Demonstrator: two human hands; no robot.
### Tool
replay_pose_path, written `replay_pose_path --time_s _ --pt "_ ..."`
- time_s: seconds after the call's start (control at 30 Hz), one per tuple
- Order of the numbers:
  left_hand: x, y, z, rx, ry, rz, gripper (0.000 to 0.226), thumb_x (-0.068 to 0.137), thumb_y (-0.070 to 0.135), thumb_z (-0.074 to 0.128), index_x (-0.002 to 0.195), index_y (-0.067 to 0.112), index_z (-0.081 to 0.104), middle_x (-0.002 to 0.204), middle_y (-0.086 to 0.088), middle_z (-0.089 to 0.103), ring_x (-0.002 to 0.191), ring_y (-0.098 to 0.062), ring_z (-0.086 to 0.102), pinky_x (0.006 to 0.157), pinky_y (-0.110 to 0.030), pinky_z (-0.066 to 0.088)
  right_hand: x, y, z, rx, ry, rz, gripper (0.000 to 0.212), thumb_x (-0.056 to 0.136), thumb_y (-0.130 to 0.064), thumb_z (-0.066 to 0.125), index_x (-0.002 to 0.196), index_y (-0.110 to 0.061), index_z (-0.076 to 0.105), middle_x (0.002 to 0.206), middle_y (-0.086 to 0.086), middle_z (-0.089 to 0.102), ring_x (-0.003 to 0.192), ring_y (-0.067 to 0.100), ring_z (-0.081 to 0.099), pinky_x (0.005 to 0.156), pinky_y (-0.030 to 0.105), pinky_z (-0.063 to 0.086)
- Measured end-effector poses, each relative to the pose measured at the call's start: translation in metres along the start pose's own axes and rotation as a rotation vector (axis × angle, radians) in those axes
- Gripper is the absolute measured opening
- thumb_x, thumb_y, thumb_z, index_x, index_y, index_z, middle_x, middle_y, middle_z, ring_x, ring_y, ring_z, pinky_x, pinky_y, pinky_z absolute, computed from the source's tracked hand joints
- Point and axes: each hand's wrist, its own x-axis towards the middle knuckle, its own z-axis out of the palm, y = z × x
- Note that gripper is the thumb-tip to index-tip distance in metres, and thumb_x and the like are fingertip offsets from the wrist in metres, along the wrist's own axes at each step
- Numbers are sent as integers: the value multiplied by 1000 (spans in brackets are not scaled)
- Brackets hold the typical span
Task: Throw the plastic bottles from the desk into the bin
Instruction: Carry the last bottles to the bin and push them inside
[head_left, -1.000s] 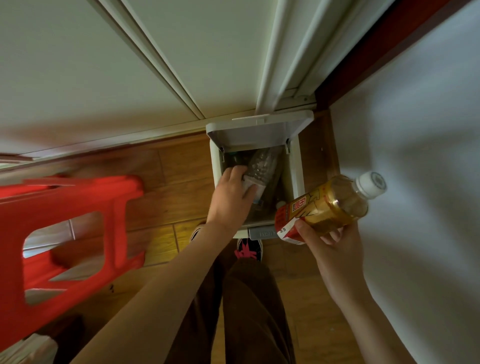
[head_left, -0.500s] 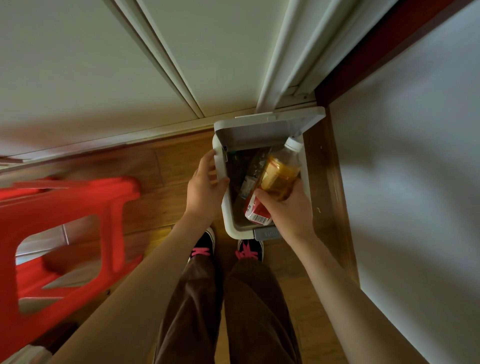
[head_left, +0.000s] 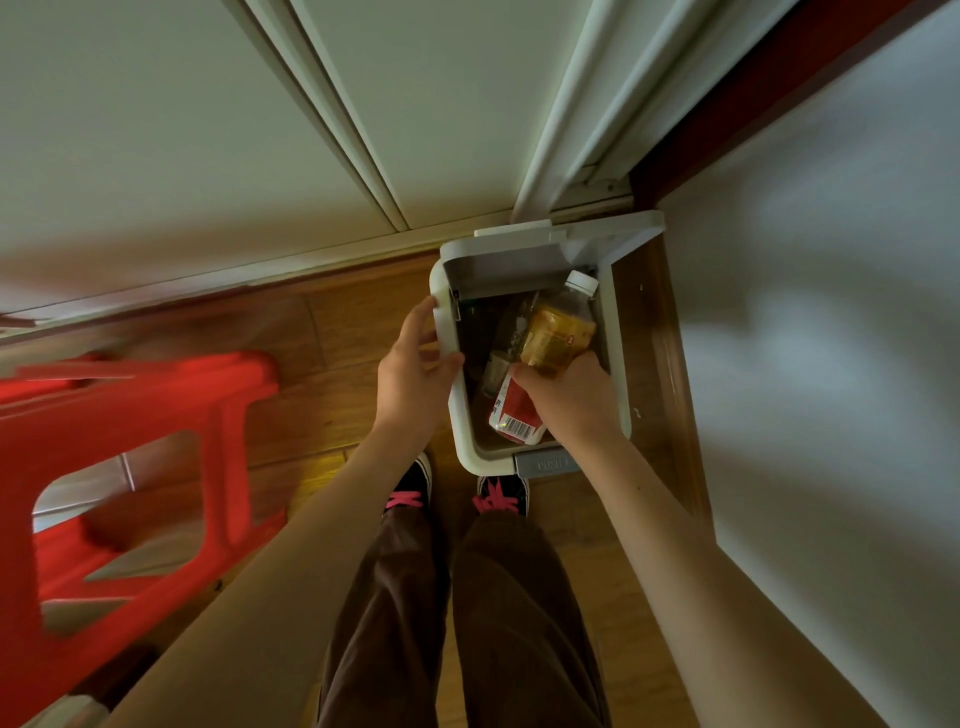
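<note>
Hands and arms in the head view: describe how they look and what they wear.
Both forearms are bare, with no sleeves in view. The left hand and the right hand wear no gloves, and no rings, watch or bracelet show. The fingers look bare, with no markings visible.

The right hand (head_left: 566, 400) covers the middle of the tea bottle (head_left: 558, 332). A clear bottle (head_left: 506, 343) deeper in the bin (head_left: 618, 364) is half hidden. The red stool (head_left: 130, 467) on the left is blurred and cropped.
</note>
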Motion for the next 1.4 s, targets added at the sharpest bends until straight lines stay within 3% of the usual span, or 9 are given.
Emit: replay_pose_path --time_s 0.1,0.57,0.63,0.73,0.8,1.03,1.13,1.27,1.4 --pt "1 0 -1 -10 -7 0 65 88 8 63 144 28 36 119 3 60 100 -12 60 82 -28 54 2 1 1 -55 58 3 72 78 -57 68 128 -9 46 112 6 68 92 21 71 77 37 61" --pt "1 -5 -2 -41 -11 -25 68 88 9 64 146 29 36 124 3 60 99 -7 60 70 -11 51 16 20 -2 158 -173 -17 62 87 -32 70 137 -9 42 124 5 60 107 16 58 78 22 46" --pt "2 -7 -2 -46 -17 -20 68 88 9 64 146 30 36 124 4 60 99 -7 61 69 -9 51 18 28 2 130 -147 -11 61 88 -30 69 138 -8 41 127 5 59 112 17 57 82 22 43" --pt "2 -8 -2 -58 -11 -10 67 87 9 64 145 30 38 123 5 61 99 -4 60 71 -11 51 23 31 7 91 -16 -42 56 89 -22 68 136 -5 43 125 10 63 114 24 62 59 4 39" --pt "3 -8 -1 -56 -13 -5 67 87 9 65 145 30 38 123 6 61 97 -2 60 70 -9 51 24 29 8 64 24 -48 55 88 -24 70 133 -4 46 123 11 65 113 25 63 63 4 40" --pt "2 -12 0 -44 -10 -5 67 89 10 64 146 30 36 127 2 60 99 -5 60 64 0 47 3 37 21 -77 241 -130 52 85 -44 69 117 -5 55 103 8 71 94 23 70 79 30 56" --pt "3 -11 -2 -39 -15 -10 67 89 10 64 146 30 36 125 3 62 100 -6 61 66 -4 50 -3 31 21 -75 276 -132 56 84 -43 70 121 -5 53 107 10 71 96 24 70 79 28 55" --pt "3 -11 -3 -39 -16 -9 67 88 10 65 146 30 37 125 2 62 102 -7 62 72 -12 50 -7 24 15 -187 224 -105 51 90 -42 63 119 -3 50 96 8 68 82 22 70 64 26 54" --pt "2 -10 -1 -38 -11 -13 67 87 10 65 146 29 38 125 3 62 103 -8 62 75 -14 51 -2 19 12 -421 151 -85 49 97 -51 45 99 -4 62 65 -4 54 51 10 51 42 18 32"
